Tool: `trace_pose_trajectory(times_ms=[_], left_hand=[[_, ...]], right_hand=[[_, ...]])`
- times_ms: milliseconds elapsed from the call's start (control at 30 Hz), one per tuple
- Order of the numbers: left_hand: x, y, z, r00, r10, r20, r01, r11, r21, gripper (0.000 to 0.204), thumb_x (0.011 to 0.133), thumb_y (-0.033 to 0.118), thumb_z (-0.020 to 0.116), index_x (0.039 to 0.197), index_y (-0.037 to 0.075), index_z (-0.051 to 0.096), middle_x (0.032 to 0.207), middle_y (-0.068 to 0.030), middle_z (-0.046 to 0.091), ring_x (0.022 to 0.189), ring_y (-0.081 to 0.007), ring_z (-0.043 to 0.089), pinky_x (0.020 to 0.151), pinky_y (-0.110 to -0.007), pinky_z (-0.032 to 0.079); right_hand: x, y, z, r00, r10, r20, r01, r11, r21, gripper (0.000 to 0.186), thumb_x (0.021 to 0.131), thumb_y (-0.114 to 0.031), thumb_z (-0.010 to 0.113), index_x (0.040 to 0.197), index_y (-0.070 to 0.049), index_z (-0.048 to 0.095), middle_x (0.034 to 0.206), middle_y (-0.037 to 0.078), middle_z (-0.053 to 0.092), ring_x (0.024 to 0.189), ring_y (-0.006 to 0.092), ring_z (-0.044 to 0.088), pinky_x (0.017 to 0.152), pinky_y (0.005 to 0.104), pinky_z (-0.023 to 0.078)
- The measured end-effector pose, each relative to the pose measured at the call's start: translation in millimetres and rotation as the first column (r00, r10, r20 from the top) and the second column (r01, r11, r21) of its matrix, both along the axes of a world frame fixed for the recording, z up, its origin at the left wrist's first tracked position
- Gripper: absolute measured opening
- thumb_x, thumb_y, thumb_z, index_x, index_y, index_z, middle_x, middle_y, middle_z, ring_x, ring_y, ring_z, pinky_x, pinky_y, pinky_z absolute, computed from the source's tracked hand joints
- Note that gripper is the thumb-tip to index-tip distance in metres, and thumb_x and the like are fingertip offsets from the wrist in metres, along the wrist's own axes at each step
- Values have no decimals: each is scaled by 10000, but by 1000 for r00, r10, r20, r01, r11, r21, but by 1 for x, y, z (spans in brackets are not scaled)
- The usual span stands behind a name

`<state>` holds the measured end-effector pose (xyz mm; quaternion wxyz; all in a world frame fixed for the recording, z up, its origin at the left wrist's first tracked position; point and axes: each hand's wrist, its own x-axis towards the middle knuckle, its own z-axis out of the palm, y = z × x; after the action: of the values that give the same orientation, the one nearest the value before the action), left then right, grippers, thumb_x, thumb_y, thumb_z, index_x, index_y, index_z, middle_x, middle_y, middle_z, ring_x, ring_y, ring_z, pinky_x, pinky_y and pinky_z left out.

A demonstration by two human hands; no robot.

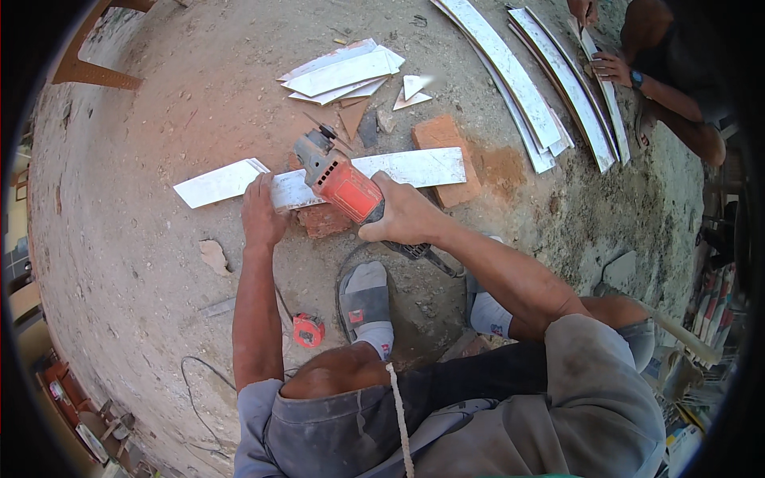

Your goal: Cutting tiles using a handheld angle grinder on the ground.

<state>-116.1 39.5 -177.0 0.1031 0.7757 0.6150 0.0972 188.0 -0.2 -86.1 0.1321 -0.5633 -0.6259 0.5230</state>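
Observation:
My right hand [405, 210] is wrapped round the rear of a red and grey angle grinder [351, 190]. The grinder's head and disc are tilted up above a long white tile strip [414, 167]. That strip lies across an orange brick [438, 135] on the right and a broken red brick [323, 221] under its middle. My left hand [264, 211] grips the strip's left end, fingers over its edge. Just beyond that hand, a shorter white tile piece [219, 183] with a slanted end juts out to the left. Whether the two pieces touch is hidden by my fingers.
Stacked white tile offcuts [343, 72] lie ahead, with small triangular scraps [410, 92] beside them. Long tile strips [510, 72] lie at the far right, where another person's hand [611, 68] touches one. A red tape measure [307, 329] and the power cable [195, 398] are near my feet.

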Motion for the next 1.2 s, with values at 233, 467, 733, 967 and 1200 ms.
trace_pose_trajectory(times_ms=[233,467,733,967,1200], left_hand=[[-43,-16,8,988,151,-42,-154,987,-56,915,572,108,877,1369,133,431,1372,-93,494,1281,-311,452,1059,-423,397],[-75,-10,20,987,158,8,-158,987,-22,939,540,76,893,1366,155,453,1362,-70,515,1277,-302,464,1055,-410,413],[-121,-4,9,966,252,-51,-256,963,-82,916,579,70,873,1384,200,455,1379,-76,510,1296,-311,456,1068,-402,416],[-37,-11,19,932,185,-311,-202,979,-21,1009,642,253,861,1487,227,311,1522,-103,339,1423,-341,281,1130,-607,239],[52,-16,6,984,-146,-106,136,986,-98,1037,640,444,846,1482,148,319,1538,-108,307,1443,-299,251,1133,-644,151]], right_hand=[[2,-3,7,1000,9,-8,-10,1000,-13,779,638,-359,765,1177,96,435,988,325,624,947,424,636,860,429,489],[-5,-2,8,998,42,-39,-43,999,-14,776,642,-357,770,1184,85,434,983,313,625,936,426,635,848,434,489],[-19,-14,-16,997,43,-58,-42,999,20,792,641,-370,773,1206,70,434,979,309,625,939,444,628,855,447,485],[-3,-10,-18,1000,20,6,-19,999,-38,738,629,-338,741,1139,108,450,954,341,629,916,466,639,831,461,508],[-2,-12,-27,1000,-14,-26,15,999,38,730,634,-355,753,1145,74,459,1018,328,616,971,456,620,852,462,481]])
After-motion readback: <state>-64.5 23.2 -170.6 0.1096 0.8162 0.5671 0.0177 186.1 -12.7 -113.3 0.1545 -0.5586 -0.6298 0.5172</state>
